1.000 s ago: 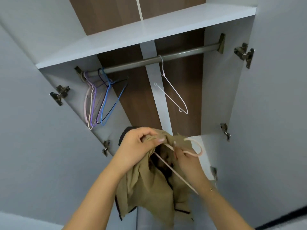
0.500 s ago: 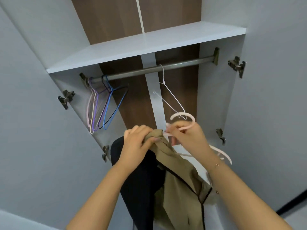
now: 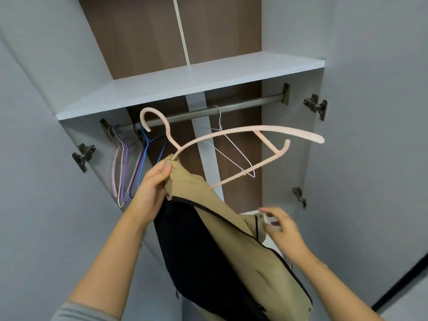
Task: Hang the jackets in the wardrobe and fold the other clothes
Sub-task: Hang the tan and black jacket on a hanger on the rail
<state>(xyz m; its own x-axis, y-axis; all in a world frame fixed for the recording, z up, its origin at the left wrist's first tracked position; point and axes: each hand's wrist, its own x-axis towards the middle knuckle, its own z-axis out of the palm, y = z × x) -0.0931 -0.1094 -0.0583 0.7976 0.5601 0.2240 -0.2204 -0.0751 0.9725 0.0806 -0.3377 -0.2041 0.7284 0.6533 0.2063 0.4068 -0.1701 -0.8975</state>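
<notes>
A khaki jacket (image 3: pixel 231 216) with a dark lining hangs from my left hand (image 3: pixel 150 188), which pinches its collar together with one arm of a pale pink hanger (image 3: pixel 231 135). The hanger's left arm is inside the jacket; its hook and right arm stick up in front of the wardrobe rail (image 3: pixel 208 111). My right hand (image 3: pixel 281 230) is lower right, fingers apart, touching the jacket's loose front edge.
Several thin wire hangers (image 3: pixel 129 167) hang bunched at the rail's left end, and a white wire hanger (image 3: pixel 234 149) hangs mid-rail. A white shelf (image 3: pixel 185 86) sits just above the rail. Open wardrobe doors (image 3: pixel 370 158) flank both sides.
The pink hanger has risen with the jacket toward the rail. My right hand let go of the hanger hook and dropped to the jacket's lower front edge.
</notes>
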